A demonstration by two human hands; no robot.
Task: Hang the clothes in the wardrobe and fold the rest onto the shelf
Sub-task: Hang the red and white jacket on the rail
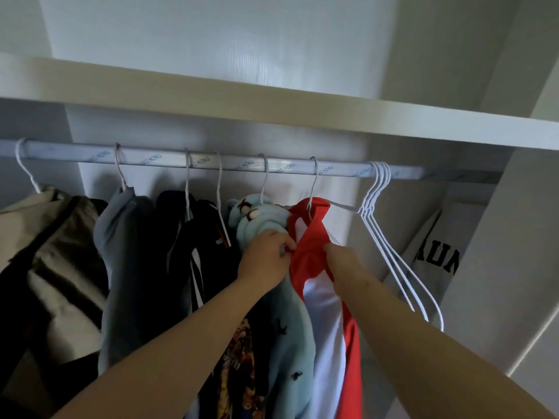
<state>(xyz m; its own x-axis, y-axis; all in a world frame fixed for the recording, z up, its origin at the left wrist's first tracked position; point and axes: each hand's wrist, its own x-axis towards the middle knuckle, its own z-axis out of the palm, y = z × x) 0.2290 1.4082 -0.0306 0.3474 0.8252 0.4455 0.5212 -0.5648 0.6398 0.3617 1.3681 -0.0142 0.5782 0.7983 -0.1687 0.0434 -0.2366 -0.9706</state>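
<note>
The left hand (pixel 266 255) has its fingers curled, and it pinches the left edge of the red and white shirt (pixel 320 300); the back of this hand lies against the light blue fluffy top (pixel 260 222) next to it; the right hand (pixel 340 258) is closed on the red cloth on the other side, just below the collar, though its fingertips are hidden; the two hands are close together, with only a strip of red cloth between them.

The shirt hangs on a thin hanger (pixel 313 182), and the hook sits over the rail (pixel 242 163); the shirt is the last piece of clothing on the right of the row.

To the left of the blue top hang dark clothes (pixel 193 237), then a grey hoodie (pixel 127 252), then a tan and brown jacket (pixel 45 252); each has its own hook on the rail; a top with a bright picture (pixel 239 358) shows lower down between the arms.

To the right of the shirt, a bunch of bare white hangers (pixel 390 246) hangs together on the rail; past them, in the corner, is a grey cloth with dark letters (pixel 435 258).

A pale shelf (pixel 272 107) runs across above the rail; behind it stands the white back wall (pixel 211 40) of the wardrobe.
</note>
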